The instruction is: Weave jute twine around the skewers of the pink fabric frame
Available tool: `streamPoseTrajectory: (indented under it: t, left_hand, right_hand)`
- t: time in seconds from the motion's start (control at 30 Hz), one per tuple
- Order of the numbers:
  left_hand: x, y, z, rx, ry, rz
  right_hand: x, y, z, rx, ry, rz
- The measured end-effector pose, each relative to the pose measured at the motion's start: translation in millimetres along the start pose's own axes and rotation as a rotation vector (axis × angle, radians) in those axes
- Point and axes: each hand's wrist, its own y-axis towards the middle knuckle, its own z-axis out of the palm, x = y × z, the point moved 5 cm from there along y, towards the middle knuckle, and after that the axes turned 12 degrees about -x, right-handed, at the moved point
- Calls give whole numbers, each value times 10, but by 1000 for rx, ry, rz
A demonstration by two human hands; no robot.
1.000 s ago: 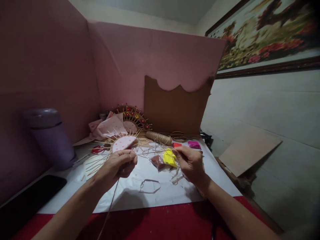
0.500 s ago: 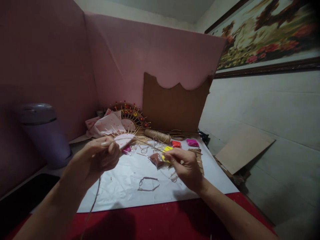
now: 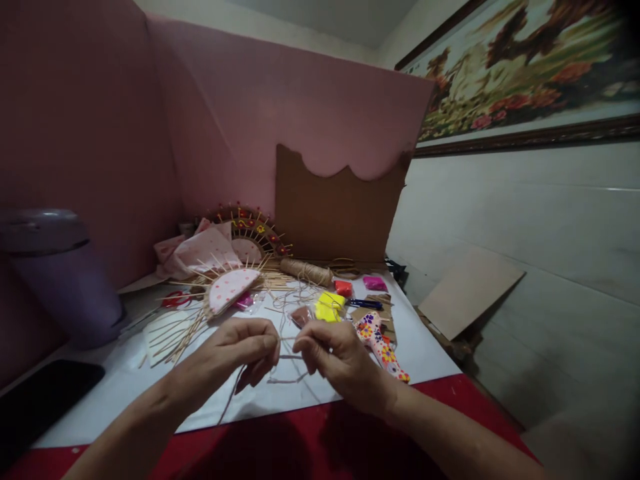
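My left hand [image 3: 243, 350] and my right hand [image 3: 340, 363] are close together over the front of the white paper, both with fingers pinched. A short stretch of brown twine [image 3: 287, 339] spans the small gap between them. One end of the strand hangs below my left hand. Underneath, a loose outline of thin string or strips [image 3: 287, 381] lies on the paper, partly covered by my hands. Just beyond my left hand is a half-round, pink-dotted piece [image 3: 233, 290] with sticks fanning out from its edge. A flower-patterned piece [image 3: 383, 347] lies beside my right hand.
Behind are a twine roll [image 3: 306, 272], a yellow packet [image 3: 329, 307], a red packet [image 3: 343, 288], and a dark blue pen [image 3: 365, 304]. A purple tumbler [image 3: 65, 287] and black phone [image 3: 53, 400] sit left. Cut cardboard [image 3: 340, 213] stands at the back.
My hands have come closer together and lower, shortening the strand between them. The view has shifted, and the flower-patterned piece, pen and red-handled scissors now show.
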Motion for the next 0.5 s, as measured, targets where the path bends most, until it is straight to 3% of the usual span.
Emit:
streamPoseTrajectory:
  t: [0.13,0.23,0.27,0.37,0.5]
  left_hand:
    - [-90,29,-156,-132,-244,44]
    - [-149,32,-269,-184,-403,83]
    - [-166,31,-304,-200,-436,99]
    - [-183,24,-385,-244,-501,104]
    - [-179,28,-429,-282,-547,104]
  right_hand:
    - [14,389,-215,-22,-96,-99]
    - [95,746,-287,111,-378,-357]
    - [72,877,-301,155,-485,-378]
    - [-101,1332,-413,110,-623,-157]
    - [-86,1941,-458,17,-672,-52]
